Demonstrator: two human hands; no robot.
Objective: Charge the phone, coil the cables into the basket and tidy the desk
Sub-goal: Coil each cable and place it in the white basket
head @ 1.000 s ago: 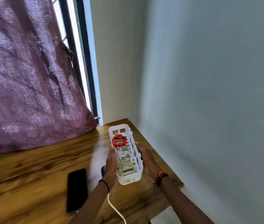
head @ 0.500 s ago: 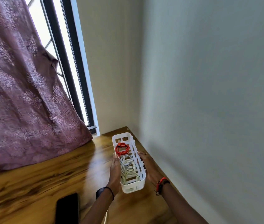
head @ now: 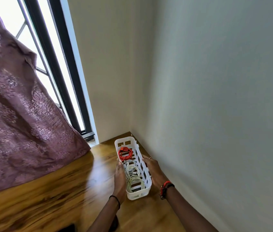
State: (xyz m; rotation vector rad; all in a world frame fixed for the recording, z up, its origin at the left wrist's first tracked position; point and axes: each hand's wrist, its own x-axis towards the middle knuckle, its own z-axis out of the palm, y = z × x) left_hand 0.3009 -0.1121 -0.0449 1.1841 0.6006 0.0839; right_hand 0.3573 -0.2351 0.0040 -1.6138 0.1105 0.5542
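A long white slotted basket (head: 139,195) sits on the wooden desk (head: 62,191) close to the corner of the walls. Inside it lie a coiled red cable (head: 125,153) at the far end and coiled white cables (head: 135,180) nearer me. My left hand (head: 120,180) presses flat against the basket's left side. Against its right side my right hand (head: 154,171) rests, fingers stretched forward. A corner of the black phone (head: 68,228) shows at the bottom edge.
A purple curtain (head: 23,131) hangs over the desk's left part, in front of a dark-framed window (head: 62,64). A pale wall (head: 216,114) runs close along the basket's right side. A dark object (head: 114,221) peeks out beneath my left forearm.
The basket has moved forward between both hands toward the wall corner. The view has tilted up, so the phone and white charging cable have slid almost out of sight.
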